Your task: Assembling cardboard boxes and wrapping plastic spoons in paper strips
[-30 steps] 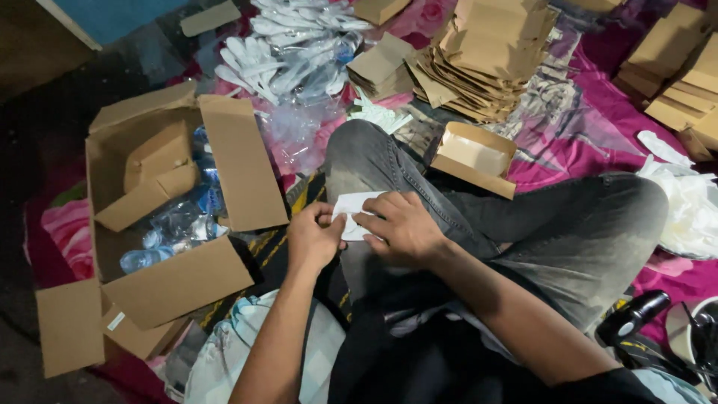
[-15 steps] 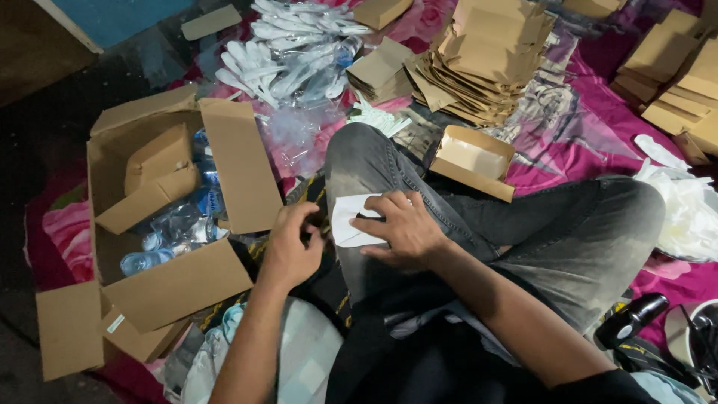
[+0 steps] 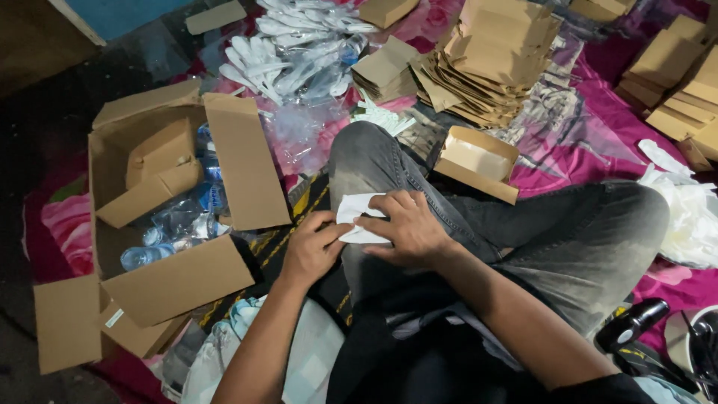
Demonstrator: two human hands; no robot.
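A folded white tissue [image 3: 357, 218] lies flat on the thigh of a person seated cross-legged in grey jeans [image 3: 523, 239], pinned there between two bare hands. The right hand [image 3: 407, 228] spreads its fingers [image 3: 378, 206] over the top of the sheet and presses it down, apparently so that the leg serves as a work surface; the left hand [image 3: 310, 251] meets it from the near side, thumb and forefinger closed in a pinch on the sheet's lower edge, as if to hold a fold in place. Most of the tissue is covered by the right palm, so its exact shape and whether it is one ply or several cannot be made out.

Just beyond the right fingertips, an open small cardboard box [image 3: 479, 163] rests against the knee, its mouth turned upward and within easy reach. Farther out from the fingers stand stacks of flat brown box blanks [image 3: 493, 60] and a heap of white plastic spoons in clear wrappers [image 3: 299, 52]. Off to the left of the left hand, a large carton [image 3: 172, 217] stands with its flaps open, holding plastic water bottles [image 3: 176, 228] partly hidden under a loose piece of cardboard. A pink floral cloth [image 3: 583, 135] covers the floor. White crumpled plastic [image 3: 688, 209] at the right edge is cut off by the frame, as are dark objects at lower right, too dim to identify.
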